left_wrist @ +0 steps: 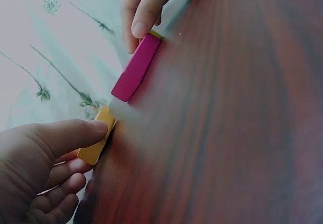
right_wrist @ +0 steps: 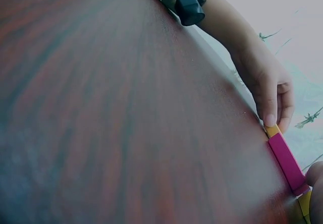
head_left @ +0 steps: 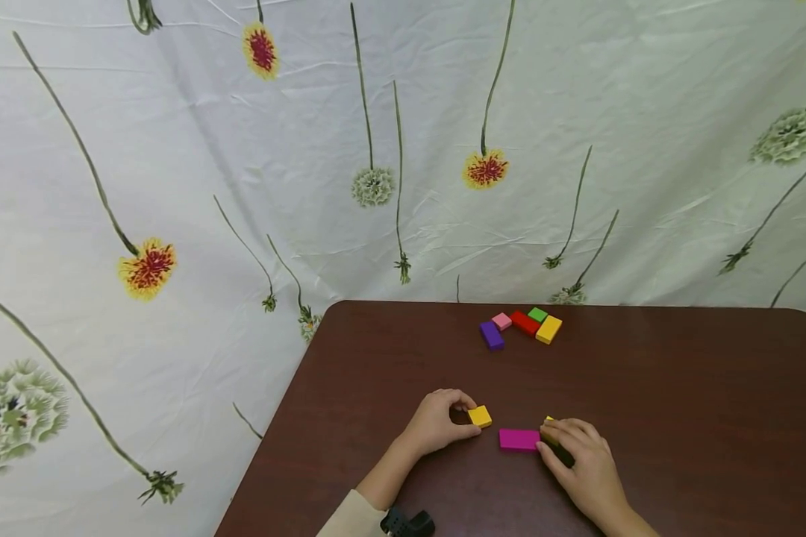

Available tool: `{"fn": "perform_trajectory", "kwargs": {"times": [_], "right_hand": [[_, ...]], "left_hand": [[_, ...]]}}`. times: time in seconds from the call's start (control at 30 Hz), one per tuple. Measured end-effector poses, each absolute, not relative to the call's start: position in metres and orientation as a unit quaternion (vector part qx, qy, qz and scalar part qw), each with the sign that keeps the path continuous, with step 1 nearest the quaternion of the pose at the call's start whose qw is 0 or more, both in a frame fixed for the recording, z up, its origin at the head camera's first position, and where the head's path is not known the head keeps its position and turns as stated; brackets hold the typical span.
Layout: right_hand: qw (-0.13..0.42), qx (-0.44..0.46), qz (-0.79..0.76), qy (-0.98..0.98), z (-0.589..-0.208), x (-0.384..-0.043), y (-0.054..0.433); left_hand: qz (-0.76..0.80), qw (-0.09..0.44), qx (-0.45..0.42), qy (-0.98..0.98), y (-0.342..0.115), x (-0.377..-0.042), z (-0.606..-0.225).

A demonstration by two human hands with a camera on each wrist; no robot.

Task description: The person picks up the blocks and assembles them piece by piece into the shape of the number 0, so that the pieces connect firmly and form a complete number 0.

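Observation:
My left hand (head_left: pixel 436 424) pinches a small yellow block (head_left: pixel 480 417) between thumb and fingers, low over the brown table. In the left wrist view its thumb lies along that block (left_wrist: pixel 97 138). To the right lies a flat magenta block (head_left: pixel 519 440), a small gap away from the left hand's block in the head view. My right hand (head_left: pixel 580 459) grips another yellow block (right_wrist: pixel 305 204) at the magenta block's right end. The fingers hide most of this second yellow block, and the right thumb is right at the magenta block's end.
Farther back on the table (head_left: pixel 678 388) lies a group of blocks: a purple block (head_left: pixel 492 335), a pink block (head_left: pixel 501 321), a red block (head_left: pixel 525 324), a green block (head_left: pixel 537 315) and a yellow block (head_left: pixel 548 330). A flower-printed cloth (head_left: pixel 295 149) hangs behind the table.

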State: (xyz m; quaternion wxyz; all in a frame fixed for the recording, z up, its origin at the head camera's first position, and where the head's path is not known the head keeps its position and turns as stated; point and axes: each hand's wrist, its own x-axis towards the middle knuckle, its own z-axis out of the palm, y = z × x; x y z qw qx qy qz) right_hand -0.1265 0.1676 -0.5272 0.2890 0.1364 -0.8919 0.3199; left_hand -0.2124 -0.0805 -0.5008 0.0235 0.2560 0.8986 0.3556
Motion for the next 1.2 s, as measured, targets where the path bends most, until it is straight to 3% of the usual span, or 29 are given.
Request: {"fn": "perform_trajectory", "kwargs": {"times": [0.43,1.2], "right_hand": [[0.287,0.131,0.318,-0.894,-0.528,-0.127,0.168],[0.287,0.13,0.319,-0.894,-0.527,-0.126,0.168]], "left_hand": [[0.352,0.038,0.26,0.898,-0.077,-0.204,-0.501],[0.344,0.007,0.274,0.898,-0.071,-0.2,-0.504]]}}
